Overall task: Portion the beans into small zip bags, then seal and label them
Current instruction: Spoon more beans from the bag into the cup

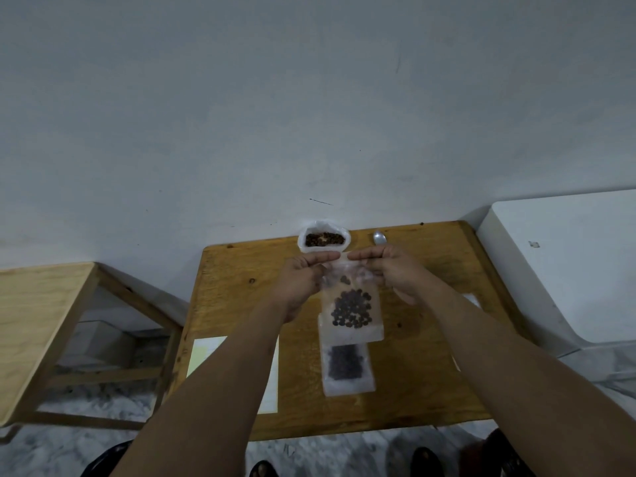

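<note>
A small clear zip bag (351,309) with dark beans in its lower half hangs above the wooden table (241,297). My left hand (303,277) and my right hand (389,270) pinch its top edge from either side, fingertips nearly meeting. Below it on the table lies another filled zip bag (347,368). A white plastic bag of beans (323,239) stands open at the table's far edge, against the wall.
A metal spoon (380,238) lies right of the bean bag. A pale yellow sheet (203,356) lies on the table's left side, partly under my left forearm. A lighter wooden table (38,321) stands left, a white box (568,263) right.
</note>
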